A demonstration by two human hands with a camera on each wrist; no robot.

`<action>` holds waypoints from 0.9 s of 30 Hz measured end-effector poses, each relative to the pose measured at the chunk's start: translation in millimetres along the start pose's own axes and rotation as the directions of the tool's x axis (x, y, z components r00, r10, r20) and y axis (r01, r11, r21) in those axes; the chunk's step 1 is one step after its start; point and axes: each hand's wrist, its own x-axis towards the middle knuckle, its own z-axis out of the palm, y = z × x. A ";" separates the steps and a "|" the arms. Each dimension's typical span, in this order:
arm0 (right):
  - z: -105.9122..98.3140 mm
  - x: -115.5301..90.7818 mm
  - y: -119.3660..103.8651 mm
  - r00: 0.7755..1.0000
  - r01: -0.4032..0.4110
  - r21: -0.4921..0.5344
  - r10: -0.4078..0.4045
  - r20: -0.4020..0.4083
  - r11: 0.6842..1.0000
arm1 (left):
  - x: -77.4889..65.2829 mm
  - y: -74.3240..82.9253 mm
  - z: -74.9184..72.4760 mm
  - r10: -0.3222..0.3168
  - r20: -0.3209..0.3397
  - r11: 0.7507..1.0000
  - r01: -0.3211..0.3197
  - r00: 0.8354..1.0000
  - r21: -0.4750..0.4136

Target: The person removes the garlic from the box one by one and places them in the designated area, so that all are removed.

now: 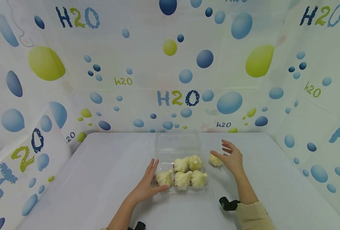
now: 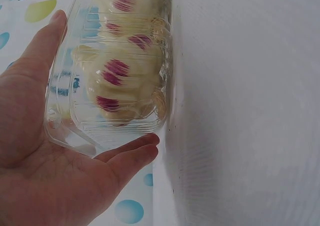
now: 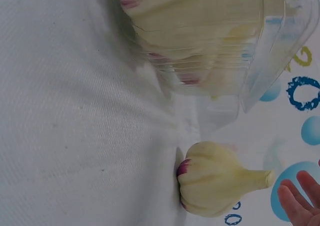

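A clear plastic clamshell box (image 1: pixel 197 189) lies on the table in the head view with its lid (image 1: pixel 178 142) folded back. Several pale garlic bulbs (image 1: pixel 182 180) with purple marks sit inside it. My left hand (image 1: pixel 146 184) rests against the box's near left corner, thumb along the front and extended fingers by the left side; the left wrist view shows the corner between them. Right of the box, one loose garlic bulb (image 3: pixel 212 178) stands on the table, stem up. My right hand (image 1: pixel 231 158) is beside it with fingers spread, holding nothing; only some fingertips (image 3: pixel 295 201) show in the right wrist view.
A white cloth covers the table (image 1: pixel 101 179). Behind and at both sides hangs a white curtain (image 1: pixel 147 57) printed with coloured drops and letters. A black wrist device (image 1: pixel 228 204) sits at the right sleeve (image 1: pixel 253 215).
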 end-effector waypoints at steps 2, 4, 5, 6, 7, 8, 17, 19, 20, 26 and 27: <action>4.8 5.9 15.7 1.000 0.025 -0.006 -0.025 -0.014 1.000 | -0.3 -0.1 0.3 0.000 0.001 1.000 0.000 1.000 0.000; 11.2 16.2 39.6 0.997 0.070 -0.025 -0.070 -0.025 0.997 | -0.5 -0.3 0.4 0.001 0.002 1.000 -0.001 1.000 -0.001; 14.1 21.5 50.8 0.995 0.093 -0.022 -0.093 -0.030 0.995 | -0.5 -0.3 0.3 0.001 0.002 1.000 -0.001 1.000 0.000; 17.6 26.6 63.3 0.992 0.116 -0.026 -0.117 -0.042 0.993 | -0.5 -0.3 0.3 0.000 0.002 1.000 0.000 1.000 -0.001; 20.1 29.8 70.3 0.989 0.136 -0.020 -0.137 -0.052 0.991 | -0.5 -0.2 0.2 0.000 0.002 1.000 0.000 1.000 -0.002; 21.5 31.2 73.5 0.989 0.139 -0.013 -0.139 -0.050 0.990 | -0.4 -0.2 0.1 -0.002 0.003 1.000 0.002 1.000 -0.001; 19.7 7.6 22.4 0.993 0.120 0.112 -0.121 0.001 0.986 | 0.1 -0.4 0.3 -0.006 0.003 1.000 0.006 1.000 0.001; 18.7 0.1 5.5 0.993 0.111 0.134 -0.114 0.012 0.985 | 0.1 -0.6 0.2 -0.004 0.003 1.000 0.004 1.000 0.003; 20.5 -0.1 4.0 0.995 0.101 0.105 -0.101 0.001 0.989 | 0.1 -0.7 0.2 -0.004 0.003 1.000 0.004 1.000 0.004; 19.7 -13.7 -28.4 0.997 0.063 0.126 -0.068 0.039 0.990 | 0.2 -1.3 0.1 -0.003 0.001 1.000 0.003 1.000 0.009; 20.2 -13.9 -30.1 0.997 0.048 0.131 -0.055 0.049 0.990 | 0.3 -1.4 0.1 -0.002 0.000 1.000 0.002 1.000 0.010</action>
